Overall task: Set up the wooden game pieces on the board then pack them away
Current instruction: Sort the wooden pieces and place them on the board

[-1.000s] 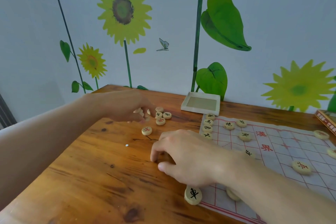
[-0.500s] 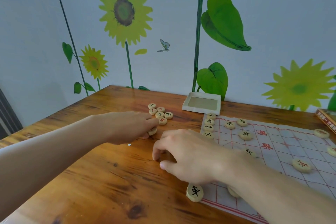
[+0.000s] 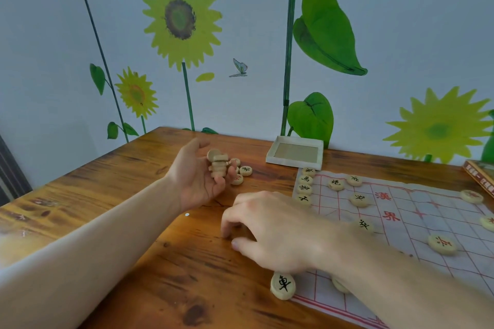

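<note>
**A stack of discs in my left palm, my right hand down on the wood**

My left hand (image 3: pixel 196 177) is turned palm-up above the wooden table (image 3: pixel 112 222), fingers curled round a small, uneven stack of pieces (image 3: pixel 217 165). The round wooden discs sit edge-on between my thumb and fingertips, the top one tilted; I cannot count them exactly. Just beyond my fingertips a few loose pieces (image 3: pixel 242 173) lie flat on the table, one with a black character, another with a red one.

My right hand (image 3: pixel 270 232) is palm-down on the bare wood beside the left edge of the board, fingers bent, their tips and the thumb touching the surface. Whether a piece lies under them I cannot tell; the hand hides that spot.

At my right wrist a black-marked piece (image 3: pixel 282 285) lies half over the near-left corner of the board (image 3: pixel 401 224), a pale cloth sheet with a red grid and red characters along its middle. Another disc is partly hidden under my forearm there. Four black-marked pieces in a column (image 3: pixel 305 185) run along the board's far-left edge, with more black ones scattered nearby on the grid. Red-marked pieces (image 3: pixel 442 243) sit toward the right side.

Past the board's far corner an open shallow box tray (image 3: pixel 295 153) lies against the wall (image 3: pixel 401 35), which carries sunflower, leaf and butterfly decals. The edge of a printed box lid (image 3: pixel 479 176) shows at far right.
</note>
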